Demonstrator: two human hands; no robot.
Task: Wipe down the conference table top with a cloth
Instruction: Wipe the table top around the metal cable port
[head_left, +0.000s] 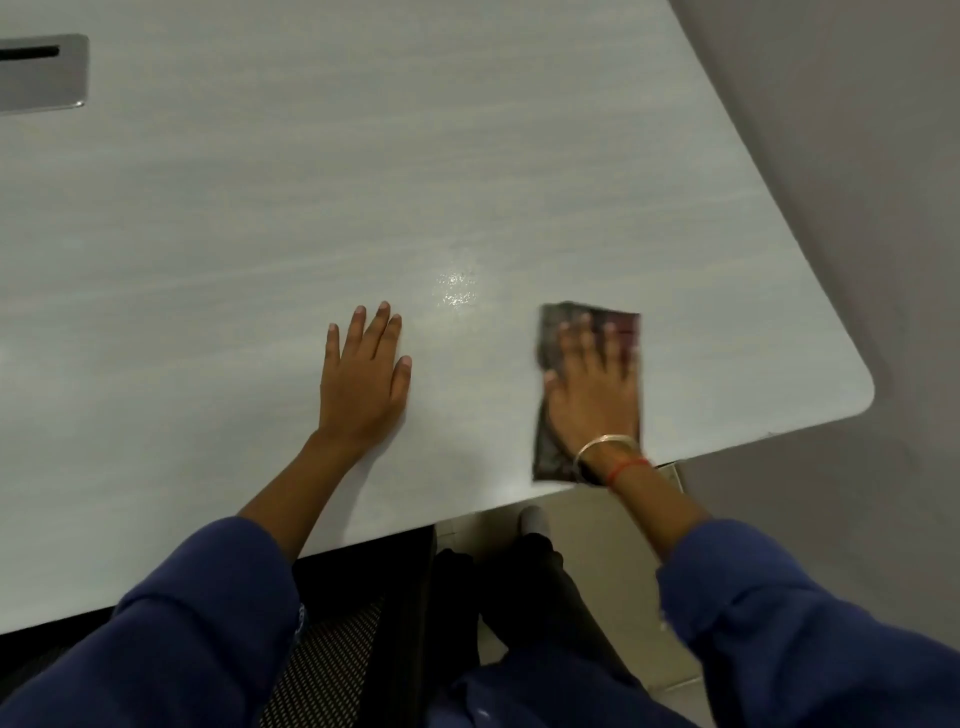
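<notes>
A pale grey conference table top (311, 208) fills most of the view. A dark folded cloth (550, 452) lies flat on it near the front edge, towards the rounded right corner. My right hand (595, 387) presses down on the cloth with its fingers spread straight; the hand and cloth are blurred. My left hand (363, 374) rests flat on the bare table to the left of the cloth, fingers straight. A small wet, shiny patch (456, 290) glistens between the two hands, a little farther in.
A metal cable hatch (44, 73) with a dark slot is set into the table at the far left. The table's rounded corner (862, 384) lies right of the cloth, with grey floor beyond. A dark chair (353, 623) stands under the front edge.
</notes>
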